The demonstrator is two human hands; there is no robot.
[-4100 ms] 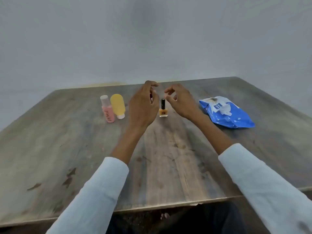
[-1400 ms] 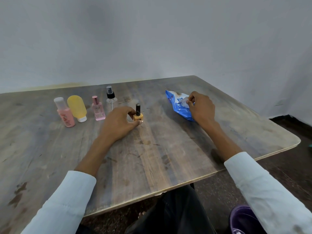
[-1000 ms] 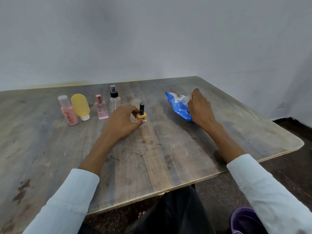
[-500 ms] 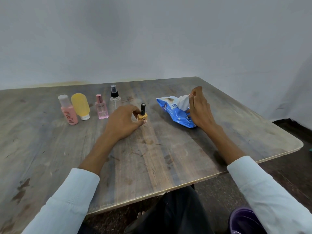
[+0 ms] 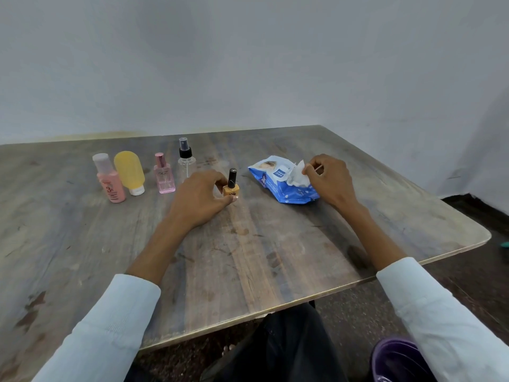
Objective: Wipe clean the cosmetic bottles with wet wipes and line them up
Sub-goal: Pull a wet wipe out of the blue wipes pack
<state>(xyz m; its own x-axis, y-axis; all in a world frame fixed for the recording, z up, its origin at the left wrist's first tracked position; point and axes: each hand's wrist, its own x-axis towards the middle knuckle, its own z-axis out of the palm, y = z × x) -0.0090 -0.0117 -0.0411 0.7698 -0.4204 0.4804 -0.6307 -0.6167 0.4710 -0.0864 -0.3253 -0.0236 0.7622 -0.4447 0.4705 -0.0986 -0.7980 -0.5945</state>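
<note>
- Right hand [image 5: 329, 179]: thumb and fingers pinched on the wipe [image 5: 297, 176], which sticks part-way out of the pack [image 5: 281, 186].
- Left hand [image 5: 201, 198]: fingers curled round the base of the polish bottle [image 5: 231, 186], which stands upright on the table [image 5: 248, 257].
- Step in hand, as judged: drawing one wipe free. Pull it up and away at a steady pace so that a single sheet separates. The pack is unrestrained and may lift with the wipe.
- Keep the polish bottle pinned; it is narrow and likely to tip.
- Pack: towards the table's far right edge, just right of the polish bottle.
- Along the far edge, left to right: pink bottle [image 5: 110, 180], yellow bottle [image 5: 130, 172], perfume [image 5: 164, 175], spray bottle [image 5: 186, 158], all upright.
</note>
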